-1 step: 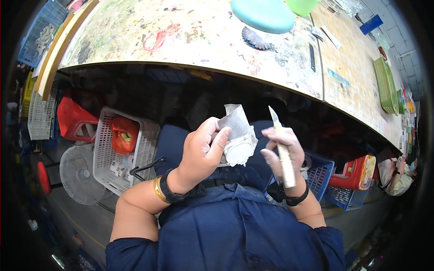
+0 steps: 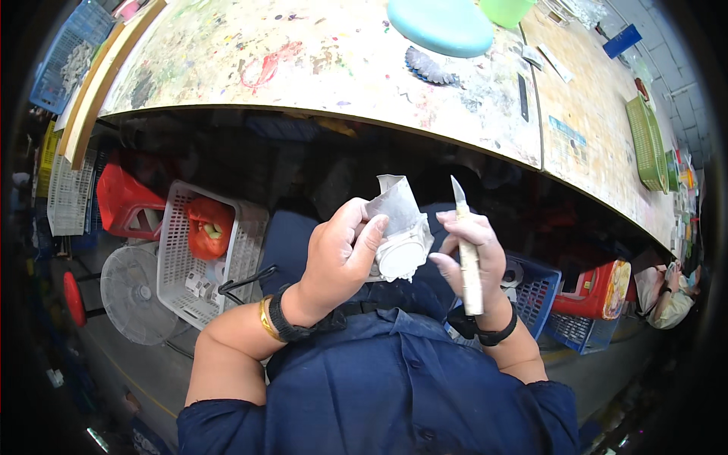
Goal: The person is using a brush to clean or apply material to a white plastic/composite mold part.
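Observation:
My left hand (image 2: 341, 244) is closed around a white, chalky-looking cast piece (image 2: 403, 256) with a round raised face and a ragged rim. Under the thumb of that hand a grey, bent sheet (image 2: 397, 203), possibly sandpaper, lies against the piece and sticks up past it. In my right hand (image 2: 485, 246) is a knife (image 2: 472, 282) with a pale, wrapped-looking handle. Its short pointed blade is directed away from me. The knife is to the right of the piece and apart from it. White dust coats the fingers of both hands.
A paint-stained table (image 2: 318, 53) spans the far side, bearing a light-blue round object (image 2: 440, 26) and a dark scalloped object (image 2: 431, 67). To my left are a white basket (image 2: 254, 235) with a red bag and a red stool (image 2: 125, 193). Blue crates (image 2: 540, 292) stand at right.
My right hand and the knife have shifted slightly left, and the knife stands more upright. The white piece has turned a little in my left hand.

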Available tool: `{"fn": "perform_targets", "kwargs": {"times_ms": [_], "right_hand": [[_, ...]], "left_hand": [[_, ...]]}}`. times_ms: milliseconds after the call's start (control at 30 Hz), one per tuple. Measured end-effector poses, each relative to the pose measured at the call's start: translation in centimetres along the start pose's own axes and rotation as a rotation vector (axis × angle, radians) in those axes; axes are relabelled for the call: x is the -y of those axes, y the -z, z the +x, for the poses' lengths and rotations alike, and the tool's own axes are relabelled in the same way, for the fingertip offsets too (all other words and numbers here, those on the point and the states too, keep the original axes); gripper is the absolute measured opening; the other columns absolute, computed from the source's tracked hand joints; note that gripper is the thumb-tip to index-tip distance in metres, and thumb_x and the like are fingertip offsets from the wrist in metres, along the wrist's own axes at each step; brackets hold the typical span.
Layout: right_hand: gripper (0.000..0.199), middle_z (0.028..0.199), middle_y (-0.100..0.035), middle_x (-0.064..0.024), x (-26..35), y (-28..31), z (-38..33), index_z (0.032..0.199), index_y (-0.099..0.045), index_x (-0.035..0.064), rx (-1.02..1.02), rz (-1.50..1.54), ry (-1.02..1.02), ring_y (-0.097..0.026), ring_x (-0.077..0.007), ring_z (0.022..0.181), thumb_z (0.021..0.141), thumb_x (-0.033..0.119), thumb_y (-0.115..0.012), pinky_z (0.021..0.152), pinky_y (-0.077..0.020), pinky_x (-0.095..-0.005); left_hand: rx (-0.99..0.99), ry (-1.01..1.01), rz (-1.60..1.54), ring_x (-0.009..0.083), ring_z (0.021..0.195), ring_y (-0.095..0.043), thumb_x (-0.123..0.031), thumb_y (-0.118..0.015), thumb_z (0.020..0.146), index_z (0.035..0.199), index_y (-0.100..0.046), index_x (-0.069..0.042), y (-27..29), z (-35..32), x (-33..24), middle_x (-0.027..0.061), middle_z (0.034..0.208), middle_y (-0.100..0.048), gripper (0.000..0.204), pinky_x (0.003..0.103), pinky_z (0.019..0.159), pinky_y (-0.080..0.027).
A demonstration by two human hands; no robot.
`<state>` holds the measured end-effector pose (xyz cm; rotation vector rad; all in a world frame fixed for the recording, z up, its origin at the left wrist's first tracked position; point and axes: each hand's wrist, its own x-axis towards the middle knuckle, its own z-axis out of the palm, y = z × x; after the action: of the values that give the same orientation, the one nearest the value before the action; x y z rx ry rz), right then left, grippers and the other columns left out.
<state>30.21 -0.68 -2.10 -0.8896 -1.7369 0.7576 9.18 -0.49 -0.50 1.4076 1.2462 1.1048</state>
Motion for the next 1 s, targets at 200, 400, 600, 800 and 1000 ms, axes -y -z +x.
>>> {"fn": "perform_targets", "kwargs": {"times_ms": [200,400,600,800,1000], "right_hand": [[0.054,0.123,-0.059,-0.0201,0.9,1.0,1.8,0.115,-0.055,0.0034,0.174,0.071,-0.022,-0.062,-0.0176,0.082,0.068,0.005,-0.081,0.065,-0.0519,-0.0258],[0.050,0.111,-0.064,-0.0163,1.3,1.1,3.8,0.111,-0.055,0.0042,0.206,-0.051,0.181,-0.065,-0.0305,0.090,0.068,0.006,-0.080,0.075,-0.0536,-0.0351],[0.047,0.097,-0.065,-0.0143,3.1,2.7,6.8,0.107,-0.057,0.0037,0.079,-0.245,0.414,-0.066,-0.0289,0.081,0.065,0.003,-0.079,0.066,-0.0545,-0.0335],[0.047,0.095,-0.065,-0.0136,3.1,4.2,7.2,0.104,-0.059,0.0041,0.006,-0.242,0.320,-0.065,-0.0277,0.079,0.062,0.002,-0.081,0.068,-0.0536,-0.0326],[0.045,0.098,-0.065,-0.0116,1.8,4.7,6.9,0.106,-0.061,0.0028,-0.016,-0.037,0.058,-0.065,-0.0203,0.085,0.065,0.000,-0.081,0.076,-0.0513,-0.0293]], "left_hand": [[0.030,0.043,-0.090,0.0048,0.065,-0.057,-0.014,-0.049,0.099,0.096,-0.050,0.000,0.8,-0.2,-1.5,0.0048,0.078,-0.060,0.014,0.018,0.059,-0.044],[-0.042,-0.055,-0.223,0.0057,0.058,-0.056,-0.014,-0.051,0.097,0.093,-0.054,0.001,0.6,1.1,-2.8,0.0049,0.066,-0.062,0.016,0.021,0.053,-0.043],[-0.341,-0.363,-0.161,0.0059,0.058,-0.051,-0.015,-0.049,0.099,0.090,-0.052,0.000,3.4,6.3,-6.6,0.0044,0.067,-0.060,0.018,0.020,0.055,-0.042],[-0.431,-0.525,0.725,0.0265,0.057,-0.058,-0.012,-0.057,0.091,0.082,-0.057,0.001,8.0,15.3,-3.0,0.0124,0.066,-0.061,0.016,0.034,0.055,-0.046],[-0.379,-0.671,1.090,0.0322,0.084,-0.061,-0.015,-0.059,0.090,0.101,-0.063,0.002,9.2,17.7,-0.6,0.0162,0.095,-0.066,0.021,0.037,0.074,-0.048]]}}
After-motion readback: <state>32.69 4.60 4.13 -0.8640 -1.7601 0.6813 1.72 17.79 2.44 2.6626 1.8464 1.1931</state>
